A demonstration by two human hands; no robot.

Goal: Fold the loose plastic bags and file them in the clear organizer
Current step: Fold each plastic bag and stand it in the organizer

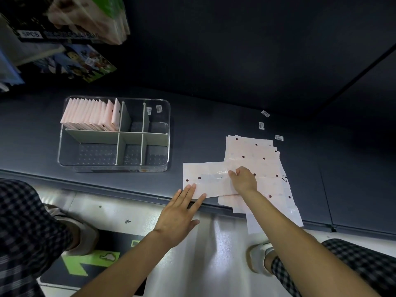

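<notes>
One pink bag (205, 179) lies across the front edge of the dark shelf (214, 129), pulled aside from the loose pile (257, 159) on its right so that it can be folded alone. The left hand (182, 209) lies flat with straight fingers on the near left corner, probably to stop the slippery plastic from sliding. The right hand (244, 179) has curled fingers on the middle of the bag; it seems to pinch a fold, but I cannot tell this surely. The organizer (113, 133) stands near on the left. Folded bags (90, 114) stand upright in its back left compartment, easy to take one by one. A package (64, 20) above shows "5PCS". The small stickers (261, 125) are too small to read.
</notes>
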